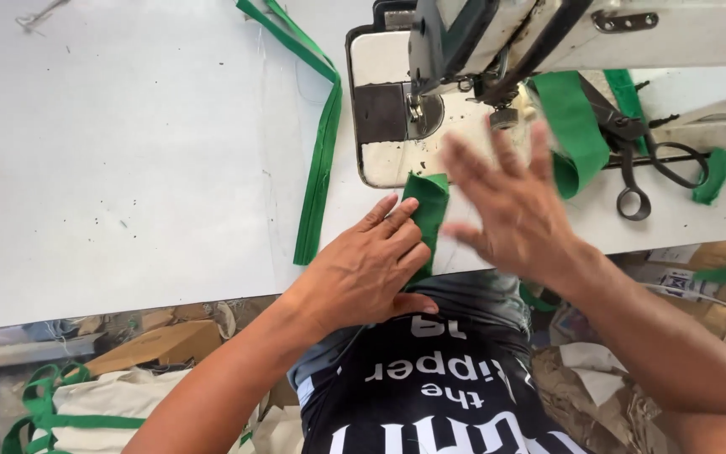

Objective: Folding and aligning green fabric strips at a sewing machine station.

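A folded green fabric strip [428, 206] lies at the front edge of the white table, just below the plate of a white sewing machine [397, 92]. My left hand [371, 265] rests flat on the strip, fingers pressing its left side. My right hand [510, 202] hovers open and blurred just right of the strip, fingers spread toward the needle area [418, 109]. It holds nothing.
A long green strap [319, 160] runs down the white table [128, 151]. Black scissors [640, 160] and more green strips [577, 126] lie right of the machine. Below the table edge are cream bags with green handles [86, 403] and cardboard.
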